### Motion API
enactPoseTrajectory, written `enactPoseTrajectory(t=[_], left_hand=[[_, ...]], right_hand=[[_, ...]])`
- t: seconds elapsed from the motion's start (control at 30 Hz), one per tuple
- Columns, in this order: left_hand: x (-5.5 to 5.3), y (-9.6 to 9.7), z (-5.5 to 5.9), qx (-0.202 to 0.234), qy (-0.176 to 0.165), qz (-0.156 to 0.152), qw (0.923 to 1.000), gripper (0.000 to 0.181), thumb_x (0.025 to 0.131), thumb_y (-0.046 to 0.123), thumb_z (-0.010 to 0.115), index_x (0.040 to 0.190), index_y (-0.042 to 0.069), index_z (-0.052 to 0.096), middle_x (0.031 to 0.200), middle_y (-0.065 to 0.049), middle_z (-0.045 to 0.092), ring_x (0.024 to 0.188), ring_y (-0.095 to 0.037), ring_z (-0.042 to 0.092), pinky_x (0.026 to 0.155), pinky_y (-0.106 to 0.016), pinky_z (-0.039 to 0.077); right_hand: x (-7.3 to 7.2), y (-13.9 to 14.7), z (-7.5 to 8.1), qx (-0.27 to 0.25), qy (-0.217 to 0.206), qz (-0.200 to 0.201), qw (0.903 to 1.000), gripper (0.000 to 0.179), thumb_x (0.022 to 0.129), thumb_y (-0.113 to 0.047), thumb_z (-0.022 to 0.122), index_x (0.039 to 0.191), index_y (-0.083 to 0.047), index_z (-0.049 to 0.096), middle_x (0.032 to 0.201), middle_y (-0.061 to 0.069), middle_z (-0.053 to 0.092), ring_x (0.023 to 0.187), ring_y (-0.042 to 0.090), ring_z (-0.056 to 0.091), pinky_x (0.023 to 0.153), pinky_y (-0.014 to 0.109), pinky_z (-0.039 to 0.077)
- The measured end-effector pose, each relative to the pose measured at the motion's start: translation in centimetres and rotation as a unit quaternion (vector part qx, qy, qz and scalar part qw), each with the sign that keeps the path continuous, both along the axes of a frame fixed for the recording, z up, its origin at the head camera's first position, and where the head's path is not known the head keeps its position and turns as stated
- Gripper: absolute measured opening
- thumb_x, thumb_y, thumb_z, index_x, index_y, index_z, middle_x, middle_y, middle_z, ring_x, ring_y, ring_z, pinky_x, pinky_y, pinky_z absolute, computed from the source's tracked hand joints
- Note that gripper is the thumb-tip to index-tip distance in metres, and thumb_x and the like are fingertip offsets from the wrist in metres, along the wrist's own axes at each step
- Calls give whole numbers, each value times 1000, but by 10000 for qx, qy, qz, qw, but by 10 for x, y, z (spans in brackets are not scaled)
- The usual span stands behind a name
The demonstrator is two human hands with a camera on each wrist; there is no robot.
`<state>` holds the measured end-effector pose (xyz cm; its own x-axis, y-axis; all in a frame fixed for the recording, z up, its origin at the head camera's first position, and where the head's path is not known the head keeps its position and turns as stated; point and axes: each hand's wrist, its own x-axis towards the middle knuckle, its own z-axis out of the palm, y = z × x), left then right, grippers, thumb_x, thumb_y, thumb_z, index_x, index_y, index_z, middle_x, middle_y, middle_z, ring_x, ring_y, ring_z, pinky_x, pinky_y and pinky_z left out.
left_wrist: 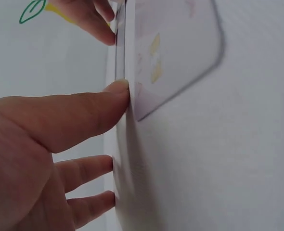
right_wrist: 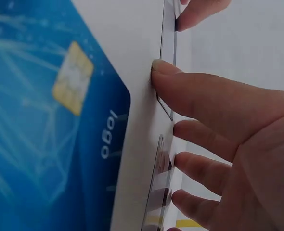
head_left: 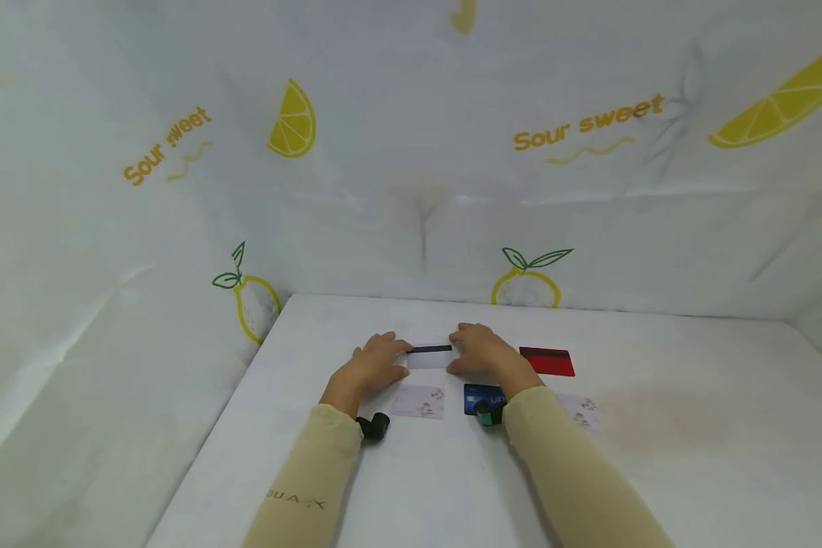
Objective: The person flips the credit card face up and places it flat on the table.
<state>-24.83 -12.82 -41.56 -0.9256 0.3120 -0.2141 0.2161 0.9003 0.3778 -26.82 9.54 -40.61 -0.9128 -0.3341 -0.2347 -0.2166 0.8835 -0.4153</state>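
A white card with a black stripe [head_left: 430,358] lies flat on the white table. My left hand [head_left: 380,361] rests at its left edge, thumb and fingers spread and fairly straight. From the other side, my right hand [head_left: 479,352] touches down at the card's right edge in the same spread way. In the left wrist view the left thumb is pressed to the table beside a pale floral card [left_wrist: 180,43] with a chip. Close to the right thumb, the right wrist view has a blue card [right_wrist: 45,120] with a chip and "logo" print.
To the right of the right hand lies a red card [head_left: 551,364] with a dark stripe. Another pale floral card [head_left: 580,411] is partly hidden by the right forearm. A white wall covering [head_left: 397,228] with lemon prints rises behind the table's far edge.
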Motion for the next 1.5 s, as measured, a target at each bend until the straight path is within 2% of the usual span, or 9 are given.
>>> enactPoseTrajectory(t=[0.23,0.43,0.63,0.83,1.03,1.13,1.27,1.37,1.5], left_hand=[[-2,5,5,1,174,134,9998,43,91,30,71,132,22,58,148,-10,44,137,-35,39,105,-67,34],[-3,8,4,-33,111,316,9994,61,90,32,71,146,22,46,153,-12,39,140,-37,34,107,-67,30],[-4,9,2,-71,147,330,9993,46,91,33,71,134,25,57,149,-11,41,137,-37,35,106,-68,30],[-3,10,2,51,99,470,9988,41,89,32,73,127,25,60,147,-11,42,136,-37,36,106,-68,29],[-5,12,-1,72,106,509,9986,48,89,31,73,134,26,56,149,-11,41,138,-38,34,107,-68,28],[-4,12,-3,7,106,477,9988,54,89,32,72,140,27,53,150,-11,41,138,-38,34,106,-67,30],[-3,12,-5,54,139,489,9987,52,89,32,73,137,27,54,148,-11,43,137,-38,36,104,-65,32],[-4,12,-3,195,204,589,9979,50,88,30,75,134,25,55,146,-11,45,134,-37,38,103,-65,32],[-5,12,-1,243,270,681,9970,51,87,27,76,133,22,56,145,-10,47,133,-36,40,103,-64,33]], right_hand=[[-1,1,-2,-485,-16,-93,9988,50,83,-24,78,130,-12,65,155,15,38,146,38,29,117,56,25],[0,1,-5,-632,34,-261,9977,47,82,-23,80,125,-14,67,155,14,39,146,38,29,115,61,25],[-2,1,-8,-579,182,-287,9977,43,80,-23,81,120,-14,68,153,15,42,144,38,31,115,63,20],[-3,0,-11,-640,106,-370,9972,45,80,-22,81,121,-13,67,154,16,41,144,38,31,115,64,19],[-2,1,-16,-758,130,-506,9958,43,79,-22,81,119,-10,67,155,16,38,145,39,29,116,65,17],[0,2,-18,-807,283,-479,9952,44,78,-21,82,117,-9,66,147,18,47,143,40,32,116,64,18],[3,4,-21,-926,413,-497,9936,48,76,-20,84,118,-9,63,140,19,53,145,42,26,118,63,11],[3,5,-22,-979,431,-428,9933,53,76,-22,83,124,-11,61,144,17,50,149,41,16,119,62,3],[1,4,-21,-918,440,-151,9947,62,77,-24,82,133,-11,58,150,16,46,151,36,16,119,60,-1]])
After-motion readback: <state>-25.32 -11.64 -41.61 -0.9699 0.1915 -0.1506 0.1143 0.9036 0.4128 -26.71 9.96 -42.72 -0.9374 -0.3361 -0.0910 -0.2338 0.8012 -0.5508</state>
